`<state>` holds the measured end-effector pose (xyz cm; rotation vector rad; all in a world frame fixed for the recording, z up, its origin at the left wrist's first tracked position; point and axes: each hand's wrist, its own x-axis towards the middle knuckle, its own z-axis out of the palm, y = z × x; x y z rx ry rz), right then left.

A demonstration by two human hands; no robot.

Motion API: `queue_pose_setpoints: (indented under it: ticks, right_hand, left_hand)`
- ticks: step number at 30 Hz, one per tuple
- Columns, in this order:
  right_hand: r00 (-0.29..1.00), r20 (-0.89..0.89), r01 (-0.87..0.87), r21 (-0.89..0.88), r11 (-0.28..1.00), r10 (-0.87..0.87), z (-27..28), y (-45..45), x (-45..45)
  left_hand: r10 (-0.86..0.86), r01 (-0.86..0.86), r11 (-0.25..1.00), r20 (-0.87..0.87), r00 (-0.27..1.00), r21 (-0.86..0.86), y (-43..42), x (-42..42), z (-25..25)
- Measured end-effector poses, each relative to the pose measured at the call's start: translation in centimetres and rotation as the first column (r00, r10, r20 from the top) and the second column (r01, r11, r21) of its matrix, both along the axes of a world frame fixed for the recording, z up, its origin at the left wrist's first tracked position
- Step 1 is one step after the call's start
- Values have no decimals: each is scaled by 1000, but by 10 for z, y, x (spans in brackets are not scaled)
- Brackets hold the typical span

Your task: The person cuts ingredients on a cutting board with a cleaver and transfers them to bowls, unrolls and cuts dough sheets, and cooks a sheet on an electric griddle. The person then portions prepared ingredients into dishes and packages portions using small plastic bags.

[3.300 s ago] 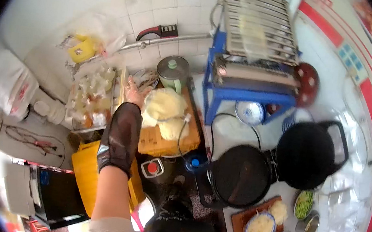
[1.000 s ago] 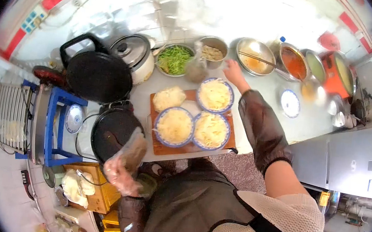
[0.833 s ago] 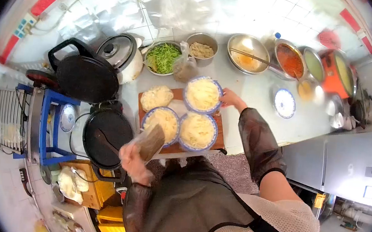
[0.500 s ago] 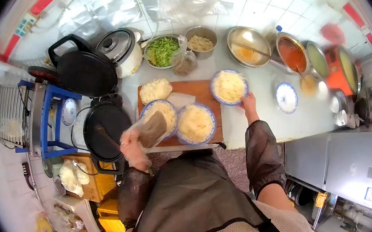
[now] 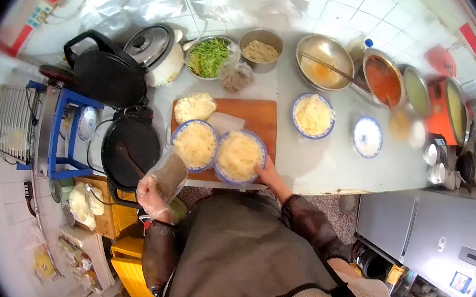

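Observation:
My left hand point(image 5: 153, 198), in a clear plastic glove, is closed on a clear plastic bag point(image 5: 170, 175) with something brown inside. The bag hangs beside the near left corner of a wooden board point(image 5: 257, 112). On that board stand two blue-rimmed bowls of pale shredded food, a left bowl point(image 5: 194, 145) and a right bowl point(image 5: 239, 157). My right hand point(image 5: 270, 176) grips the right bowl's rim, thumb and fingers at its edge. A third bowl of the same food point(image 5: 313, 116) sits on the white counter. Behind the two bowls lies a pale lumpy mound point(image 5: 195, 108).
An open black electric griddle point(image 5: 130, 151) stands at left, near a rice cooker point(image 5: 150, 50). Chopped greens point(image 5: 208, 57) and a metal pot point(image 5: 260, 50) line the back. To the right are a metal basin point(image 5: 324, 63), red sauce point(image 5: 382, 80) and a blue-rimmed plate point(image 5: 367, 137).
The third bowl has gone from the board's right edge onto the counter. My right hand has left it and come to the right bowl. My left hand has drawn left with the bag.

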<state>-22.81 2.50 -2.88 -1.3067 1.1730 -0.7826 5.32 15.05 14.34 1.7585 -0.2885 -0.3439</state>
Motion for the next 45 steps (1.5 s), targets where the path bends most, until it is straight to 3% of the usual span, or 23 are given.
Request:
queue_pose_setpoints:
  ticks: [2,8,10,12,16,17,18,20,21,22,24,25,26,28,30,31,32,34,37,41,42,44,45]
  right_hand:
    - [1000,-1,-2,78,997,2,12,-2,-6]
    - [999,-51,28,280,960,-15,26,-38,-61]
    - [964,167,130,377,917,-205,71,-64,-66]
    - [957,153,185,327,927,-245,64,-94,-66]
    - [892,133,370,336,866,-432,35,-164,-36]
    - [874,110,401,388,830,-473,47,-176,-25]
    - [879,110,390,393,833,-464,41,-190,-18]
    - [726,343,397,499,770,-596,32,-205,0]
    - [771,361,356,440,825,-525,30,-206,-1]
    - [779,359,339,449,827,-514,29,-202,-2]
    - [758,439,250,488,836,-483,19,-204,-9]
    - [746,476,205,502,840,-467,15,-205,-10]
    - [754,475,191,502,843,-454,15,-198,-10]
    - [816,392,172,538,825,-425,15,-174,-16]
    - [983,-100,146,-53,988,-151,12,-131,5]
    - [958,-287,-72,-337,939,-29,20,-111,18]
    - [871,-491,-329,-532,780,33,35,-96,30]
    - [748,-635,-547,-427,720,193,49,-85,52]
    - [695,-700,-637,-493,593,165,48,-91,67]
    - [652,-722,-695,-448,563,230,44,-100,49]
    - [635,-742,-703,-439,560,216,47,-99,36]
    - [618,-763,-708,-433,558,192,52,-101,7]
    - [611,-764,-683,-376,626,207,52,-102,-8]
  left_hand:
    - [21,-24,998,-54,998,-60,-4,-9,-2]
    - [4,-7,999,65,998,45,8,-16,-20]
    - [-54,45,996,125,991,72,9,-18,-28]
    - [-80,83,996,83,993,-35,-8,-40,-8]
    - [-72,74,996,-46,996,44,-19,-53,-7]
    - [-119,106,987,-114,986,-117,-23,-59,-3]
    - [-107,94,989,-112,988,-113,-25,-61,-4]
    - [-197,197,979,0,980,-60,-24,-61,-10]
    - [-263,263,965,87,961,15,-20,-59,-10]
    - [-274,273,962,-99,957,-32,-15,-62,-12]
    - [-315,351,928,-245,917,121,-10,-55,-35]
    - [-307,335,942,-382,872,7,-9,-66,-37]
    - [-477,508,841,-192,858,184,-5,-59,-64]
    - [-601,667,733,-331,728,136,-24,-72,-45]
    - [-612,693,720,-443,655,31,-29,-60,-107]
    - [-622,705,705,-544,563,-76,-31,-57,-130]
    - [-621,704,705,-550,559,-80,-33,-58,-131]
    - [-467,543,831,-684,561,-122,-39,-57,-122]
    - [-354,483,876,-689,632,-7,-39,-45,-102]
    - [-284,429,897,-601,747,109,-34,-21,-111]
    - [-290,432,896,-596,749,106,-31,-17,-109]
    - [-471,521,838,-692,547,-159,-28,-17,-109]
    - [-465,545,832,-667,582,-104,-29,-20,-110]
